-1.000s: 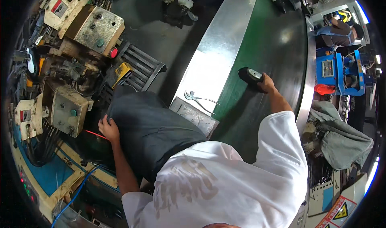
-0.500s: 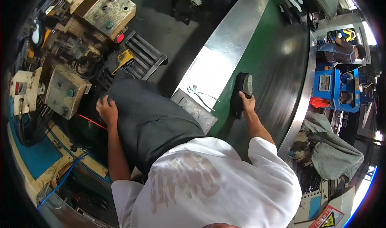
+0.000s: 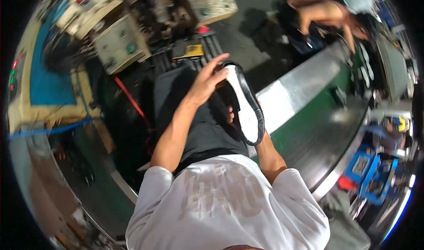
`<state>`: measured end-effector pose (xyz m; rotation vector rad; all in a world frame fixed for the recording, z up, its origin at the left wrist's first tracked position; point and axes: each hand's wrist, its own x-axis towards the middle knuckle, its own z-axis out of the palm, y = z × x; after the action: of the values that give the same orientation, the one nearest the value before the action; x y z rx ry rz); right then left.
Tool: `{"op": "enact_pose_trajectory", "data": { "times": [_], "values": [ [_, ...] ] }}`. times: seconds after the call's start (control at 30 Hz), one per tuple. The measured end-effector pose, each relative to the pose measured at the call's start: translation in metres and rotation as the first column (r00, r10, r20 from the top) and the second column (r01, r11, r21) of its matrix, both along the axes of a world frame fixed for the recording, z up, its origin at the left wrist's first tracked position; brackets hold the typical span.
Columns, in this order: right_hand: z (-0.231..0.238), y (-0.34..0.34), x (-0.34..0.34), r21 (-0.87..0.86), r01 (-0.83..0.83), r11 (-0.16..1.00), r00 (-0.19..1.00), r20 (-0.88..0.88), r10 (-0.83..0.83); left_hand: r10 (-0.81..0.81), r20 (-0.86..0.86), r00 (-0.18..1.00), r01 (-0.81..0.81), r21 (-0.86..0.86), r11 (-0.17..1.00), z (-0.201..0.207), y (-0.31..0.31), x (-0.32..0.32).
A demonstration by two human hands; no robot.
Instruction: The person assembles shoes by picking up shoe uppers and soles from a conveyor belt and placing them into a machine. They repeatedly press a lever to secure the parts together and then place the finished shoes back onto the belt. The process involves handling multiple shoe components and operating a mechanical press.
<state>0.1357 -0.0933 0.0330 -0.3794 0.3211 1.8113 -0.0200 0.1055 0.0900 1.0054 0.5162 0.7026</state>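
A black shoe is held up over my lap, its flat white underside facing me within a raised black rim. From behind its near half, my right hand grips it; only some fingertips and the wrist show past the edges. At the far end, my left hand closes on the shoe, thumb at the edge of the white underside and forefinger reaching past the rim. The shoe hides parts of both hands.
A green conveyor belt with a metal side ledge runs along my right. More shoe parts lie at its far end, near another person's arm. Control boxes stand at the left, by a slatted rack with a yellow piece.
My right hand has brought the shoe from the belt to above my lap and turned its underside up. My left hand has left my knee and taken the far end. The view has swung left.
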Motion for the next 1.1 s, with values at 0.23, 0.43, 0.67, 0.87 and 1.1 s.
{"op": "enact_pose_trajectory", "data": {
  "times": [0.23,0.43,0.67,0.87,1.1],
  "values": [
    [0.009,0.044,-0.065,0.073,-0.379,0.923,0.570,0.804,0.170,0.448,-0.276,0.850,-0.368,0.296,0.881,-0.032,-0.012,-0.085],
    [0.037,0.045,-0.076,-0.254,-0.554,0.793,0.078,0.932,0.354,0.433,-0.503,0.748,-0.248,0.394,0.885,-0.022,-0.017,-0.129],
    [0.035,0.037,-0.076,-0.207,-0.504,0.838,0.208,0.913,0.351,0.114,-0.488,0.865,0.118,0.420,0.900,-0.010,0.011,-0.158],
    [0.039,0.035,-0.088,-0.207,-0.485,0.850,0.100,0.952,0.289,0.138,-0.573,0.808,0.135,0.407,0.903,0.007,0.002,-0.170],
    [0.076,0.062,-0.079,-0.052,-0.576,0.815,-0.220,0.971,-0.094,0.138,-0.094,0.986,-0.117,0.201,0.973,0.073,-0.028,-0.172]
  ]
}}
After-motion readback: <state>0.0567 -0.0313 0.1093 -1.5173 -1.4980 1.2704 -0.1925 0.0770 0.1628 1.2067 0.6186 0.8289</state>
